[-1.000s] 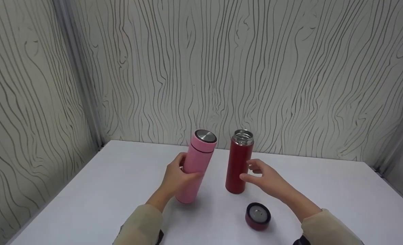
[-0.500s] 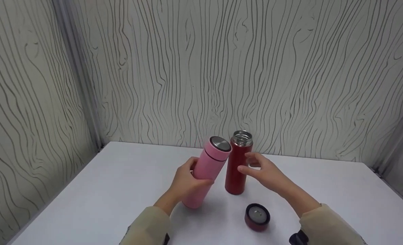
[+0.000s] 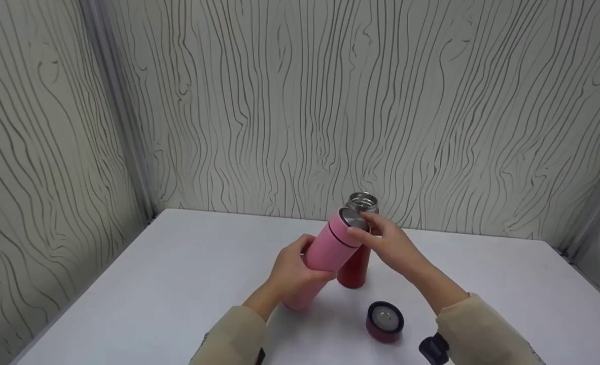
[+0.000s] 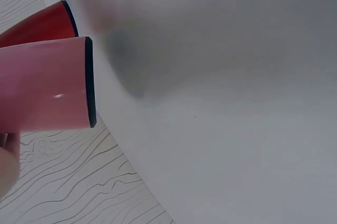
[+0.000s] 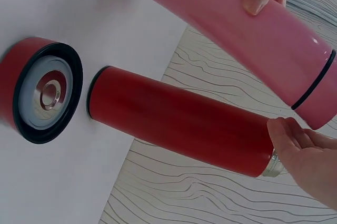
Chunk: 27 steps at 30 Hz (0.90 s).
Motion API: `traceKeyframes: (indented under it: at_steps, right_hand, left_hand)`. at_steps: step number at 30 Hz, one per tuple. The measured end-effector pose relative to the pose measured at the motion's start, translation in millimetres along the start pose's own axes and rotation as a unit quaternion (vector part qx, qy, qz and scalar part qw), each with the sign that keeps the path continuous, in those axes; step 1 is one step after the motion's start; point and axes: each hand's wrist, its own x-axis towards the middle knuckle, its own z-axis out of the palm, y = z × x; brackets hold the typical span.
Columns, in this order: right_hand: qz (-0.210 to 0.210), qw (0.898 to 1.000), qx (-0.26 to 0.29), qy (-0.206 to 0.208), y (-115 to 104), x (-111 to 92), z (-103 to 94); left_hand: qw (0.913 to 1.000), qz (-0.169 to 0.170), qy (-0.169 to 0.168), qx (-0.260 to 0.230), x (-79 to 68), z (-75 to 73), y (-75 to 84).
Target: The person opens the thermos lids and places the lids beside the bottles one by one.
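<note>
My left hand (image 3: 295, 266) grips the body of a pink thermos bottle (image 3: 330, 251) with a steel-topped lid. The bottle leans to the right, and in the left wrist view its dark-rimmed base (image 4: 90, 81) hangs out over the table. My right hand (image 3: 393, 246) holds the pink lid (image 3: 344, 228), thumb on the near side and fingers at the far rim; the hand covers part of the lid. Behind it, an uncapped red thermos bottle (image 3: 354, 271) stands upright, its steel neck (image 3: 362, 201) showing. The red lid (image 3: 384, 322) lies underside up on the table, nearer to me.
A white table (image 3: 178, 284) carries everything. Pale panels with a wood-grain line pattern (image 3: 279, 101) rise behind it and on the left. The red bottle stands close beside the pink one and the right hand.
My left hand has carried the pink bottle rightward and tilted it further, now partly in front of the red bottle. My right hand has risen slightly from beside the red bottle to the pink lid.
</note>
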Motion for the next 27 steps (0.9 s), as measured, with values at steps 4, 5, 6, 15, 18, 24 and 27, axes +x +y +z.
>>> traceKeyframes:
  at_steps: [4,5,6,15,18,24,27]
  right_hand:
    - [0.008,1.0,0.001,0.007,-3.5,2.4,0.5]
    - [0.009,1.0,0.002,0.009,-4.1,3.1,0.7]
    - [0.011,1.0,0.004,0.011,-4.6,3.7,1.0]
    - [0.012,0.999,-0.005,0.037,-7.8,5.6,2.1]
    - [0.01,0.999,-0.015,0.044,-9.0,6.0,1.8]
    - [-0.004,0.999,-0.017,0.044,-7.5,5.6,1.7]
    - [-0.018,0.999,-0.015,0.043,-5.9,5.2,1.2]
  left_hand:
    - [1.0,-0.004,-0.002,0.007,-0.1,2.3,1.5]
    - [1.0,-0.004,-0.002,0.008,-0.2,2.7,1.7]
    - [0.9999,-0.004,-0.003,0.009,-0.3,3.1,2.0]
    - [0.9998,-0.001,-0.006,0.02,-0.1,4.4,4.5]
    - [0.9998,-0.003,-0.011,0.019,0.1,3.6,5.0]
    - [0.9994,0.008,-0.021,0.025,0.4,1.0,5.1]
    - [0.9989,0.017,-0.026,0.035,0.8,-0.5,5.0]
